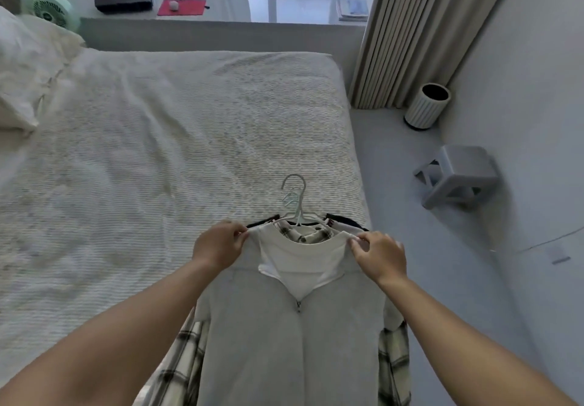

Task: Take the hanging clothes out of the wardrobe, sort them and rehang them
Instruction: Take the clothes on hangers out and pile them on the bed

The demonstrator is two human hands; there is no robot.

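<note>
A stack of clothes on hangers lies at the near right corner of the bed (158,140). On top is a grey zip-up hoodie (284,342) with a white hood lining (300,257). Under it shows a black-and-white plaid shirt (183,361), and a dark garment (344,218) peeks out near the collar. Several pale hanger hooks (295,197) stick out beyond the collars. My left hand (218,244) pinches the hoodie's left shoulder by the collar. My right hand (377,255) pinches its right shoulder. The wardrobe is out of view.
Pillows (28,57) lie at the bed's far left. Right of the bed runs a grey floor strip with a small grey stool (458,174) and a ribbed white bin (426,105). A curtain (420,26) hangs beyond. A sill (284,0) behind the bed holds a green fan (47,10).
</note>
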